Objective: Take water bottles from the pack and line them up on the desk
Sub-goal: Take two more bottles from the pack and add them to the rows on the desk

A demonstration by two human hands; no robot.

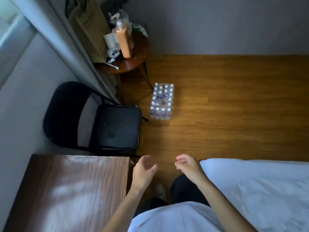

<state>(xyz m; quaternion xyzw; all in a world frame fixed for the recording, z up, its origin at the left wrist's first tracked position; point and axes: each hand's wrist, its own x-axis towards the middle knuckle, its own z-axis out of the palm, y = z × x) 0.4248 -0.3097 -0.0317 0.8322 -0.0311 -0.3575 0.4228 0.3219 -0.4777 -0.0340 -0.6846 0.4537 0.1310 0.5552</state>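
From the head camera, looking down, the pack of water bottles (161,102) stands on the wooden floor (225,101), wrapped in clear plastic, its white caps showing in rows. It sits just beside the front corner of a black folding chair (115,127) and near the legs of a small round side table (133,61). On that side table stand a tall orange pump bottle (124,42), some white rolls and other small clutter too dim to make out.

The wood-grain tabletop (75,190) fills the lower left of the view; light glints off its surface. The chair stands just beyond its far edge, against the grey wall. A bed with a white cover (260,190) takes up the lower right.

Both hands are held out over the floor in the gap between the tabletop and the bed, well apart from the pack. The left hand (144,169) is open, palm turned inward, fingers loosely spread and a little blurred, close to the corner of the tabletop. The right hand (188,165) has its fingers loosely curled, holding nothing, near the edge of the bed. Below them show dark trousers, a light shoe and a pale shirt.
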